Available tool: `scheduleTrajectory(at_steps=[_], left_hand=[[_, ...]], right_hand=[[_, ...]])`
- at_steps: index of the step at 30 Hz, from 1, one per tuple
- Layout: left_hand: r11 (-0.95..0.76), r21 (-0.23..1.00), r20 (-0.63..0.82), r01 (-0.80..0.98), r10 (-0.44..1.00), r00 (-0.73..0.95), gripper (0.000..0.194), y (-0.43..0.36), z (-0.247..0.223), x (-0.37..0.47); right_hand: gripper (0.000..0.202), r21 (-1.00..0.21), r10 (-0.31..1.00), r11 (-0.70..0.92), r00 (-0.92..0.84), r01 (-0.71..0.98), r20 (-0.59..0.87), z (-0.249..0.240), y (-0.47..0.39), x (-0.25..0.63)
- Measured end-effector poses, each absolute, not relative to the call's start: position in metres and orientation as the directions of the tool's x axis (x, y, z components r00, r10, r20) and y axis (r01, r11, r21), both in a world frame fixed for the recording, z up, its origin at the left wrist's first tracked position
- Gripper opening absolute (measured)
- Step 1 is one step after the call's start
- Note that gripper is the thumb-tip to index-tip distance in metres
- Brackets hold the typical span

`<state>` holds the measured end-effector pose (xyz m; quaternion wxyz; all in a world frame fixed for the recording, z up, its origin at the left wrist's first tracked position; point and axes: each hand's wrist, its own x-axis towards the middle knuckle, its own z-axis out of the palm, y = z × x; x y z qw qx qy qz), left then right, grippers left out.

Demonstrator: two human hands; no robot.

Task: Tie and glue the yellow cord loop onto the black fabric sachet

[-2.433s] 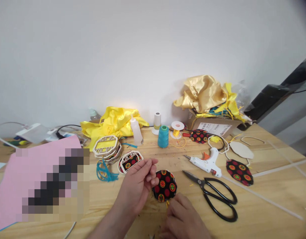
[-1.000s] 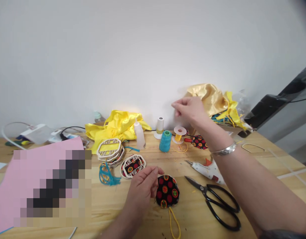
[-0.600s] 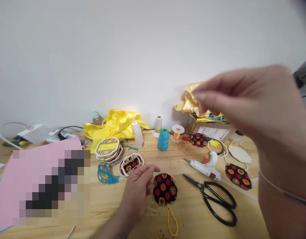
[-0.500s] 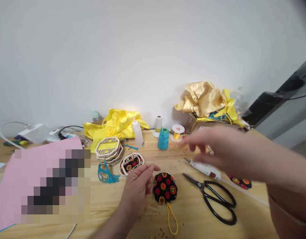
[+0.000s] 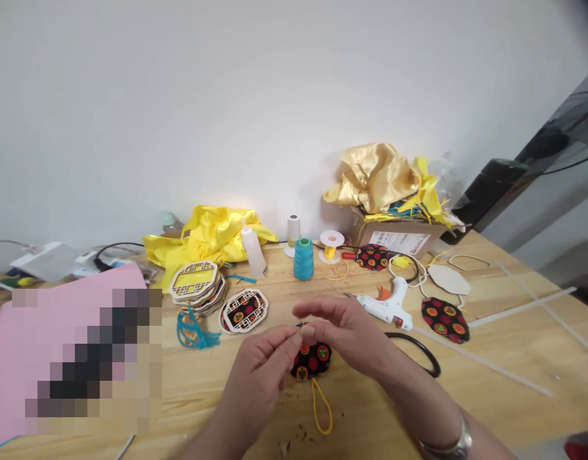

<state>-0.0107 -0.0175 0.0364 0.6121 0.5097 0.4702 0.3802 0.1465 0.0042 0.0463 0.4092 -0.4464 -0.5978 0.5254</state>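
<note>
At left hand (image 5: 262,364), patterned disc (image 5: 313,363), yellow loop (image 5: 329,409) pointing lengthwise toward wearer.

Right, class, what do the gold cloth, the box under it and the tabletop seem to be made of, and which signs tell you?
Gold cloth: satin-like fabric, glossy; bright highlights run along its soft folds, fibre unclear.
Box: probably cardboard; its side is flat, brown and matt.
Tabletop: pale wood or wood-look laminate, smooth; grain streaks show.
</note>
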Motion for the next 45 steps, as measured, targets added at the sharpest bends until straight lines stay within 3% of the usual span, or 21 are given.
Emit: scheduleTrajectory(at_steps=[2,5,8,14,19,23,27,31,35,40,45], left_hand=[[0.199,0.979,-0.206,0.053,0.935,0.288,0.027,-0.020,0.037,-0.012],[0.215,0.971,-0.237,0.104,0.925,0.298,0.028,-0.023,0.038,-0.013],[0.263,0.962,-0.275,0.081,0.914,0.297,0.025,-0.026,0.037,-0.013],[0.498,0.838,-0.432,-0.224,0.855,0.285,0.018,-0.032,0.038,-0.009],[0.544,0.788,-0.485,-0.289,0.837,0.254,0.016,-0.033,0.037,-0.007],[0.522,0.789,-0.477,-0.325,0.853,0.211,0.017,-0.031,0.036,-0.007],[0.485,0.806,-0.451,-0.339,0.874,0.180,0.019,-0.029,0.035,-0.010],[0.471,0.813,-0.448,-0.343,0.881,0.149,0.020,-0.026,0.033,-0.011],[0.461,0.824,-0.448,-0.329,0.886,0.121,0.020,-0.024,0.032,-0.009],[0.435,0.850,-0.425,-0.297,0.899,0.101,0.023,-0.023,0.032,-0.010],[0.380,0.884,-0.377,-0.272,0.924,0.065,0.024,-0.022,0.029,-0.015]], right_hand=[[0.019,-0.992,0.940,-0.109,-0.331,-0.061,-0.083,0.039,0.004,0.144],[0.015,-0.981,0.922,-0.151,-0.375,-0.122,-0.095,0.038,0.003,0.144],[0.012,-0.996,0.930,-0.078,-0.362,-0.037,-0.059,0.041,0.001,0.145],[0.011,-0.992,0.942,0.030,-0.334,0.121,-0.012,0.042,-0.006,0.145],[0.015,-0.959,0.935,0.127,-0.352,0.254,0.030,0.045,-0.008,0.145],[0.014,-0.754,0.963,0.266,-0.194,0.601,0.185,0.050,-0.017,0.164],[0.019,-0.402,0.978,0.152,-0.079,0.903,0.191,0.031,-0.042,0.211],[0.030,-0.140,0.982,0.086,-0.060,0.987,0.177,-0.003,-0.070,0.250],[0.046,-0.024,0.985,0.079,-0.075,0.997,0.157,-0.023,-0.082,0.254],[0.048,-0.017,0.976,0.101,-0.096,0.995,0.195,-0.022,-0.077,0.247],[0.030,-0.250,0.995,0.080,-0.064,0.965,0.075,0.007,-0.077,0.238]])
